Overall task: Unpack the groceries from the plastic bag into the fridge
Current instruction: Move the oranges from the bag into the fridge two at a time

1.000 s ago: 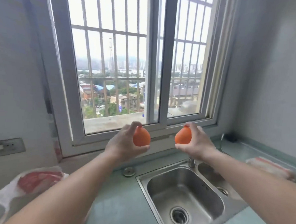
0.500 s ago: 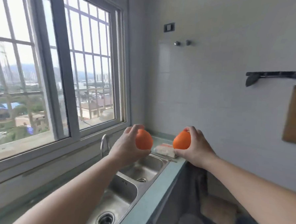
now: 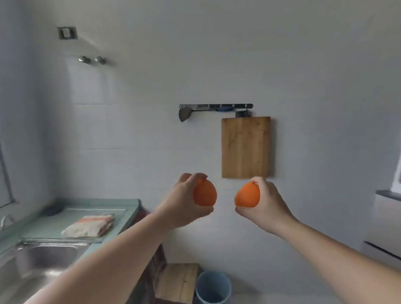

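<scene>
Holding arms outstretched | left hand (image 3: 183, 202) grips left orange (image 3: 204, 192) | right hand (image 3: 265, 205) grips right orange (image 3: 247, 195)

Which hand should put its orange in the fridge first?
Probably the right hand: its orange is nearer the white appliance edge at the right, maybe the fridge. The left hand holds its orange farther away.

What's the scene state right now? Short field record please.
left hand: grips left orange
right hand: grips right orange
oranges: held apart, in the air, in front of the wall
wall: cutting board hanging under hook rail
counter: folded cloth, sink
floor: blue bucket beside wooden stool
fridge, bag: not in view
</scene>
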The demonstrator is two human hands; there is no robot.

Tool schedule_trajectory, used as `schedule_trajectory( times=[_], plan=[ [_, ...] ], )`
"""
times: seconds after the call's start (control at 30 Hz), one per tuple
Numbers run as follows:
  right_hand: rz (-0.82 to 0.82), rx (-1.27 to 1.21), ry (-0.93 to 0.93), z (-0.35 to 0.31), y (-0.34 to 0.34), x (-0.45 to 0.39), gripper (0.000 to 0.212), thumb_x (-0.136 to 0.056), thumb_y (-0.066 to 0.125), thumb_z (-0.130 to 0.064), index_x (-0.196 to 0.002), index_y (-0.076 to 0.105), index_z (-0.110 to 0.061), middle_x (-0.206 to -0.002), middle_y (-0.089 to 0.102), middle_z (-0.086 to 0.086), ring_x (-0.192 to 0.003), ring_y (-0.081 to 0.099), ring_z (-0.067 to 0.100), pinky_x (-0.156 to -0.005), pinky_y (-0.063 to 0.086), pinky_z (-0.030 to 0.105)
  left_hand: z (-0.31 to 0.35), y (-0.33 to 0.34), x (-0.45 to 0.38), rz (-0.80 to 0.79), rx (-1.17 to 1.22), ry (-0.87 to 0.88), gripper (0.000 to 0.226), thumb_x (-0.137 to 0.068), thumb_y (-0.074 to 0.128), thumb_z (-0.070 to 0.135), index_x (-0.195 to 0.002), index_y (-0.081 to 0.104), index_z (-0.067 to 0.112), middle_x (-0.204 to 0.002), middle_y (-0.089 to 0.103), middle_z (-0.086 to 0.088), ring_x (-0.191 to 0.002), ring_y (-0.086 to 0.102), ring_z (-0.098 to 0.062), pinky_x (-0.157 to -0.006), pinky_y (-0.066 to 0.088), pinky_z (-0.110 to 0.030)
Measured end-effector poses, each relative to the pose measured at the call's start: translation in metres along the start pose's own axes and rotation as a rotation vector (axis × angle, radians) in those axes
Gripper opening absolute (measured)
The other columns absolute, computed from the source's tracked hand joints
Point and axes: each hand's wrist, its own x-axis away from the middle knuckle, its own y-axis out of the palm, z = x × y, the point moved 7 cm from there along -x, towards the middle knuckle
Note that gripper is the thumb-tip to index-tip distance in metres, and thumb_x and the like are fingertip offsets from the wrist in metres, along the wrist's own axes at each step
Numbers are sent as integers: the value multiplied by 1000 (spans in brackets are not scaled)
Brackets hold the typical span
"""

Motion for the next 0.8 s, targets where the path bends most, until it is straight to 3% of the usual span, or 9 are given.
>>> schedule_trajectory(
  times=[0.23, 0.4, 0.63, 0.8],
  plan=[
    [176, 144, 232, 119, -100, -7, 70, -63, 78, -41, -120, 39, -35, -118, 39, -6, -97, 55, 20, -84, 52, 38, 85, 119, -91, -149, 150, 195, 82, -65, 82, 34, -134, 36, 38, -122, 42, 8, -101, 48, -18, -83, 51, -36],
    [333, 248, 347, 166, -165, -10, 64, -61, 77, -38, -116, 44, -34, -118, 44, -5, -99, 53, 17, -84, 49, 34, 146, 189, -147, -274, 295, 379, 71, -69, 81, 31, -128, 42, 34, -119, 44, 8, -99, 47, -15, -73, 43, -24],
    [493, 290, 494, 200, -227, -10, 74, -64, 81, -34, -126, 41, -30, -120, 46, -7, -105, 50, 16, -82, 43, 29, 208, 263, -208, -428, 413, 537, 73, -73, 80, 30, -135, 41, 30, -120, 43, 8, -101, 45, -16, -82, 44, -27],
    [610, 320, 597, 229, -268, -8, 73, -66, 82, -36, -123, 38, -30, -113, 51, -3, -98, 54, 19, -72, 42, 28, 255, 315, -229, -499, 477, 630, 73, -71, 81, 29, -134, 43, 30, -127, 39, 11, -103, 45, -14, -82, 42, -24]
  ],
)
